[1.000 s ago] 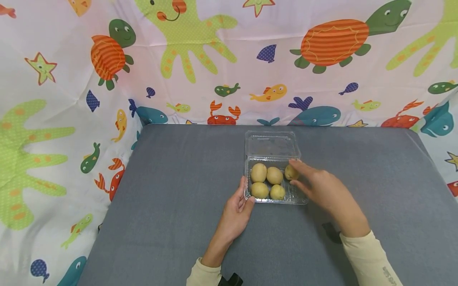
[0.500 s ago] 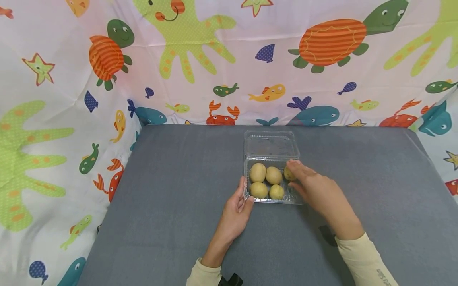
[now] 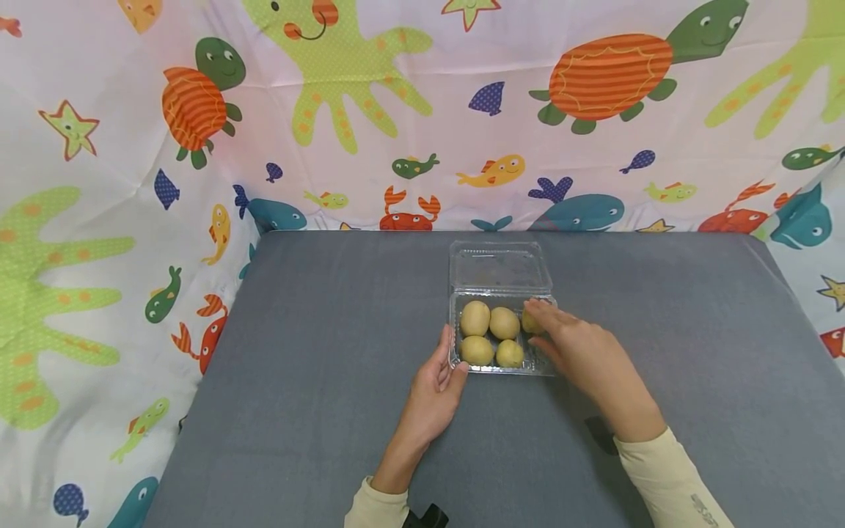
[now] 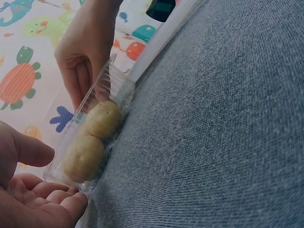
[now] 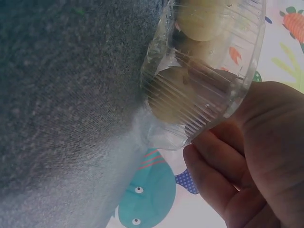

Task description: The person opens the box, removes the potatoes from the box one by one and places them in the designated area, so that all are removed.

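A hinged clear plastic container (image 3: 499, 268) lies with its lid tipped back. In its tray sit several round, yellow-tan potatoes (image 3: 475, 318), two of them facing the left wrist view. My left hand (image 3: 432, 400) grips the tray's front left corner, thumb at the rim and fingers along the side. Reaching in from the right, my right hand (image 3: 594, 367) holds the back right potato (image 3: 529, 323) between thumb and fingers, covering much of it. Through the ribbed wall in the right wrist view, that potato (image 5: 168, 97) shows low in the tray.
A grey cloth (image 3: 317, 381) covers the table. Behind and at the left hangs a white curtain (image 3: 370, 110) printed with sea animals. A black strap or device (image 3: 428, 516) is at the left wrist.
My right hand has shifted slightly left with the back right potato, closer to the other potatoes. My left hand keeps its hold on the container.
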